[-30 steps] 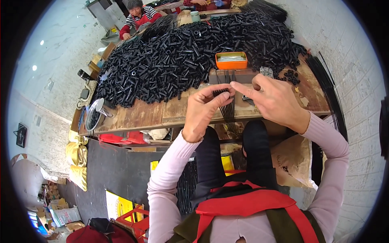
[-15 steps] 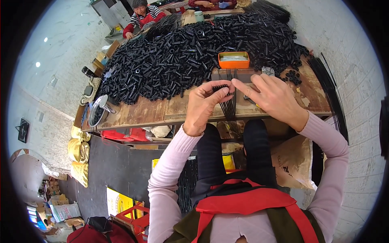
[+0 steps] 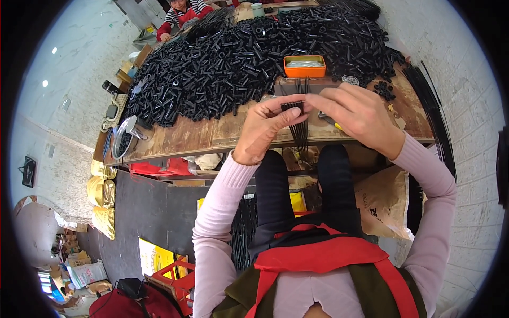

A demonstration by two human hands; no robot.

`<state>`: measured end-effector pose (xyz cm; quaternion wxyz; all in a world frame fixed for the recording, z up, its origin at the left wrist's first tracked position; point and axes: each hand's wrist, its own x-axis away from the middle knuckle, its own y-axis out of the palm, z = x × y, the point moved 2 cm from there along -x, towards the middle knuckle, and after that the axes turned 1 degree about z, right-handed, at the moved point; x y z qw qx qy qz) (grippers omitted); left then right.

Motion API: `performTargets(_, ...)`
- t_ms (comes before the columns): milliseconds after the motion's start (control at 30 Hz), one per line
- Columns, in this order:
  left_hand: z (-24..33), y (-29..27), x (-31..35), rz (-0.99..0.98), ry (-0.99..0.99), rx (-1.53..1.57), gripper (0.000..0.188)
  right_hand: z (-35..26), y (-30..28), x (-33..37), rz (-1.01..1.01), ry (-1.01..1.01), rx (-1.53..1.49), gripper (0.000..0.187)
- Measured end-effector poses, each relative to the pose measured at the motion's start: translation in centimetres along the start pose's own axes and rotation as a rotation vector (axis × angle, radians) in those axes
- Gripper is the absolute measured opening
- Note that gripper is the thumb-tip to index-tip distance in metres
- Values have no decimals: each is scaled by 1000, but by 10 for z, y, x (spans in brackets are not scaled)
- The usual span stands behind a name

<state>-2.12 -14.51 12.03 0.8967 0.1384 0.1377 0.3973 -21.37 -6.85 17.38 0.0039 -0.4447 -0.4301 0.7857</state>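
My left hand pinches a row of thin black rods between thumb and fingers, over the table's near edge. The rods stand close together, their lower ends hanging toward my knees. A dark ribbed part shows at the thumb, too small to make out. My right hand is closed, its fingertips meeting the left fingertips at the rods' right side. Whatever its fingers pinch is hidden. Beneath the hands lies a dark flat board.
A large heap of short black tubes covers the wooden table. Behind the hands stands an orange box of thin pale pieces. Long black rods lie along the right edge. A metal bowl sits left; another person works at the far side.
The rods have swung more upright and sit closer together in my left hand. My right fingers have curled in against the left fingertips. The whole view has shifted slightly.
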Motion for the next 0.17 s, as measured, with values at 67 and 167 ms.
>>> performTargets(67,0,1,-2,-17,9,-16,31,3,-3,6,-14,88,67,45)
performTargets(167,-3,1,-3,-61,35,-37,31,6,0,11,-89,110,-43,47)
